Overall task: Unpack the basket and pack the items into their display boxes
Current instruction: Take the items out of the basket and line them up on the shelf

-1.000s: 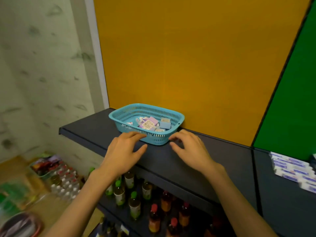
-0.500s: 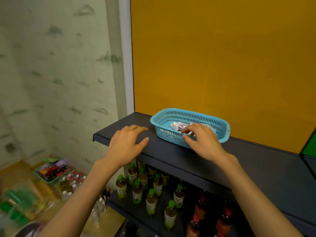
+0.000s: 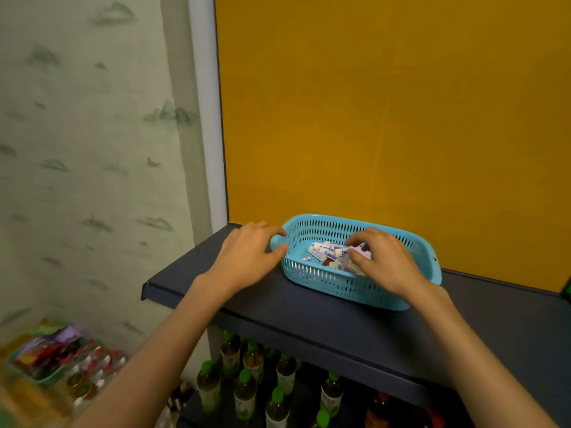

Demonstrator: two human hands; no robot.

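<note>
while your left hand [image 3: 247, 257] steadies the turquoise perforated plastic basket [image 3: 333, 281] at its left end, thumb and forefinger bracketing the rim handle there, your right hand [image 3: 386, 264] is down inside it among the small white and lilac packets and tubes [image 3: 326, 253]. the basket sits on the dark blue-grey metal shelf [image 3: 309, 319], up against the mustard-yellow back panel [image 3: 370, 118]. your right fingers are curled over the pile with the thumb pressing toward a pale lilac packet; it looks like a pinch just forming, but whether you truly have hold of anything cannot be told from here. your left grip is loose, fingers bent round the rim rather than clamped.

you look to be at the very start of unpacking: the basket seems full, nothing lifted out. no display box is in view, so the next move calls for closing on one item, lifting it clear of the wall, then finding its matching box. green-capped bottles [image 3: 244, 393] stand on the shelf below.
</note>
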